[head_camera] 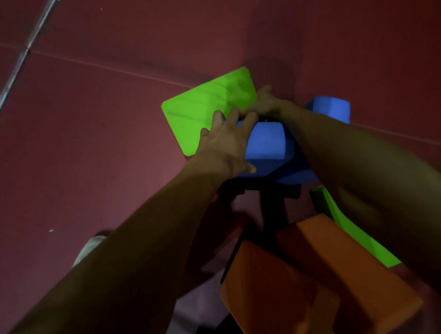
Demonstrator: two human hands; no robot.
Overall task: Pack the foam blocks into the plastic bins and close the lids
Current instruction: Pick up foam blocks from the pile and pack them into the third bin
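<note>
**Head view, looking down on a dark red floor mat [89, 127].** The left hand [223, 143] grips a blue foam block [266, 144] near the centre of the view. Its fingers [233, 117] are curled over the block's far edge and its thumb [251, 169] is pressed on the near corner.

The right hand [264, 103] lies just beyond, at 1 o'clock from the left hand, at the far end of the same block. It touches or nearly touches the edge of a flat green foam block [209, 111]. Its fingers are blurred and partly hidden, so whether it grips anything cannot be told.

The green foam block lies flat on the mat at 11 o'clock from the left hand, with its long axis running from 8 o'clock to 2 o'clock. The blue foam block's long axis cannot be read, because the right forearm covers its right side.

A second blue block [331, 108] sits at 2 o'clock. Two orange blocks [279, 291] and another green piece [345, 226] lie close to the person at 5 o'clock.

No bin or lid can be identified — a dark shape [270, 202] beneath the blue foam block is too dim to name.

Judgement: packing is at an early stage, with most blocks loose. The blue foam block lies between the hands, the left hand having the surer hold — any carry likely depends on the right hand closing on the far end.
</note>
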